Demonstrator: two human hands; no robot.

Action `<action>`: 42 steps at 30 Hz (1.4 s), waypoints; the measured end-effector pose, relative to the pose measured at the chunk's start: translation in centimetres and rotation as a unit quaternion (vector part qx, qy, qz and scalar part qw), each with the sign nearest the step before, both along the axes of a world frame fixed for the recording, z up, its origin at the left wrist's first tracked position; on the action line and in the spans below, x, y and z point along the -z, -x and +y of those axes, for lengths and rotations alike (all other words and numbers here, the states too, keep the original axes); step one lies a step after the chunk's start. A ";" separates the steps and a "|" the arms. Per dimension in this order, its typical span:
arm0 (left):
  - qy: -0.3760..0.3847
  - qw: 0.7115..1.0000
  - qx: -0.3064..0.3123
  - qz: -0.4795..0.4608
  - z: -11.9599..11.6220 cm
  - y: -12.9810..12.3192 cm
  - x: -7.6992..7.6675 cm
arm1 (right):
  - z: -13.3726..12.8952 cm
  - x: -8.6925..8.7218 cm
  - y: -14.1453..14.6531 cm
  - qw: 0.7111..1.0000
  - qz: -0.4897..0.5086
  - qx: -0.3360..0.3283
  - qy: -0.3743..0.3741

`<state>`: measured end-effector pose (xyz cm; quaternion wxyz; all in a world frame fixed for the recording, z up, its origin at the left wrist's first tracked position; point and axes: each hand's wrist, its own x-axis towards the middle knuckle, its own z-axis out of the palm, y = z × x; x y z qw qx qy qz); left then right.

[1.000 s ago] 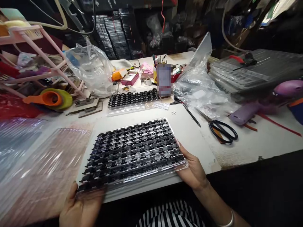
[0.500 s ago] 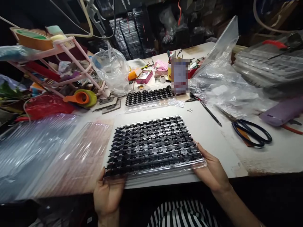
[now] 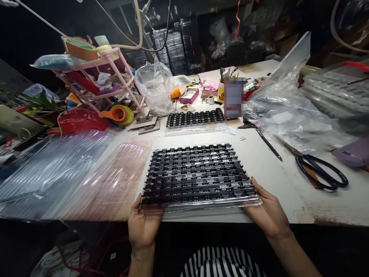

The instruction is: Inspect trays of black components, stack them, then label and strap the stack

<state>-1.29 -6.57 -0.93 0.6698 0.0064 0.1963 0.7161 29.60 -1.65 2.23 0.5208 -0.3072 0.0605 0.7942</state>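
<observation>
A clear plastic tray [image 3: 207, 205] filled with rows of small black parts [image 3: 196, 169] is held over the front of the white table. My left hand [image 3: 145, 225] grips its near left corner, thumb at the side and fingers underneath, partly hidden. On the near right corner, my right hand [image 3: 268, 211] holds in the same way, its fingers under the tray. Behind lies a second clear tray [image 3: 187, 130] with black parts [image 3: 196, 116]. Large dark-handled scissors [image 3: 319, 171] lie to the right of my right hand.
Stacked ribbed clear sheets [image 3: 86, 173] cover the table's left side. A pink rack [image 3: 123, 77] stands behind them, near an orange scoop-like thing [image 3: 117, 114]. Crumpled clear plastic [image 3: 288, 119], a black pen-like tool [image 3: 268, 144] and pliers [image 3: 248, 125] lie at right.
The camera view has turned left, so most things now appear farther right. Both hands keep hold of the tray, which seems slightly more level.
</observation>
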 end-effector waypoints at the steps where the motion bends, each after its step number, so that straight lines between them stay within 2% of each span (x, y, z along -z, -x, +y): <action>1: 0.000 1.000 0.002 -0.002 0.0 0.0 0.0 | 0.0 0.0 0.0 1.000 0.002 0.001 -0.003; 7: -0.015 1.000 0.018 -0.017 0.1 0.3 0.0 | 0.0 0.0 0.0 0.998 0.001 -0.024 -0.054; 13: -0.028 0.999 0.020 -0.028 0.2 0.1 -0.4 | 0.0 0.1 0.0 0.998 0.005 -0.028 -0.062; 20: -0.045 0.998 0.035 -0.023 0.2 0.1 -0.3 | 0.1 0.2 0.1 0.998 -0.003 0.021 -0.062; 25: -0.048 0.998 0.029 -0.016 0.2 0.0 -0.3 | 0.1 0.2 0.0 0.998 -0.005 0.019 -0.056; 33: 0.016 1.000 -0.025 0.003 0.2 -0.6 -0.3 | -0.2 0.6 -0.4 0.997 -0.052 0.007 -0.051; 39: 0.067 0.996 -0.051 -0.005 0.5 -1.2 -1.1 | -0.3 0.2 -0.6 0.998 -0.067 0.002 0.009; 42: 0.095 0.994 -0.056 -0.012 0.8 -1.6 -1.5 | -0.5 -0.1 -0.2 0.996 -0.080 0.022 0.017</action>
